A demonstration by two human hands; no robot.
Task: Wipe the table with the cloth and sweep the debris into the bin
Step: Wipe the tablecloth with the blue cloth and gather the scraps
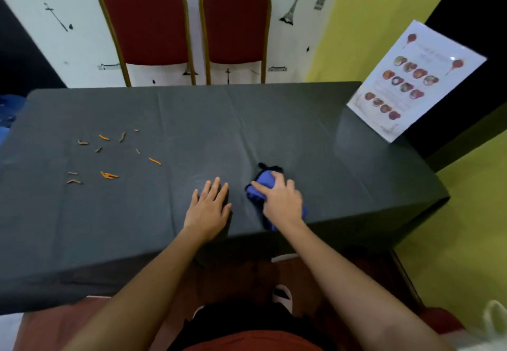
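Pressing down on a bunched blue cloth [260, 189], the right hand [282, 200] is sitting near the front edge of the table [247, 131], a little right of the middle. Its fingers are curling over the top of the cloth and gripping it, with blue and black folds poking out ahead of the knuckles and under the wrist. The left hand [210, 205] is lying flat just beside it, palm down on the dark tablecloth, fingers stretched out and slightly spread, holding nothing. The two hands are close but not touching.

Well off to the left, orange and brown scraps of debris [109, 156] are lying scattered over the cloth-covered top, far from both hands and from the cloth.

Two red chairs [186, 27] with gold frames are standing against the white wall behind the table. A laminated menu sheet [414, 79] is leaning up at the far right corner. At the lower right edge something pale is showing, too blurred to make out.
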